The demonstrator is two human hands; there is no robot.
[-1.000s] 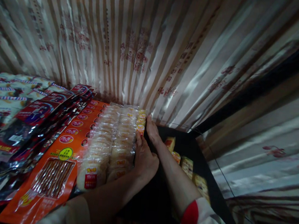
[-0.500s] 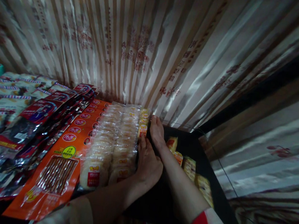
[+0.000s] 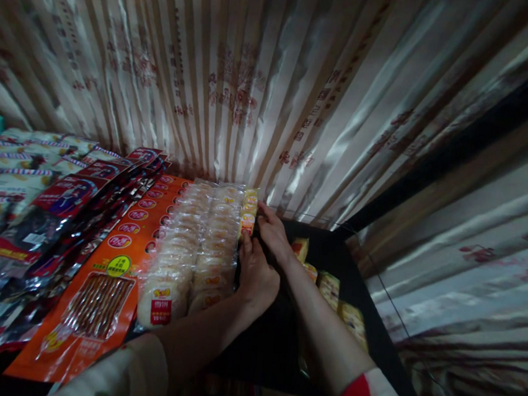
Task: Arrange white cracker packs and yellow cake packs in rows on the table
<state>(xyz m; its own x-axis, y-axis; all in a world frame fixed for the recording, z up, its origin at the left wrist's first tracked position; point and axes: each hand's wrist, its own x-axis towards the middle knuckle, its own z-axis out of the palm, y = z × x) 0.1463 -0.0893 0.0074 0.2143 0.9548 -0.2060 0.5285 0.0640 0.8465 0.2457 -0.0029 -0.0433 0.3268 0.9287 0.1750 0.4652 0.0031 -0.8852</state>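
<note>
A short row of small yellow snack packets (image 3: 249, 208), the front one with a red patch, stands against the wrapped round pastries (image 3: 216, 252). My left hand (image 3: 257, 275) reaches in from the front, its stretched fingers touching the near end of that row. At the row's right side is my right hand (image 3: 274, 231), fingers extended with the tips against or very near the packets; I see nothing lifted in either hand. Beside my right forearm, several yellow packets (image 3: 328, 289) lie in a line on the black surface (image 3: 263, 353).
Orange snack bags (image 3: 112, 270) overlap left of the pastries. Farther left lie dark red and black bags (image 3: 57, 215) and white packets (image 3: 17, 183). A pleated printed curtain (image 3: 238, 77) hangs behind, and a dark bar (image 3: 436, 158) slants across the right.
My right fingertips have come in closer to the yellow row and bent slightly. My left hand stays at the row's near end. The whole view has shifted slightly.
</note>
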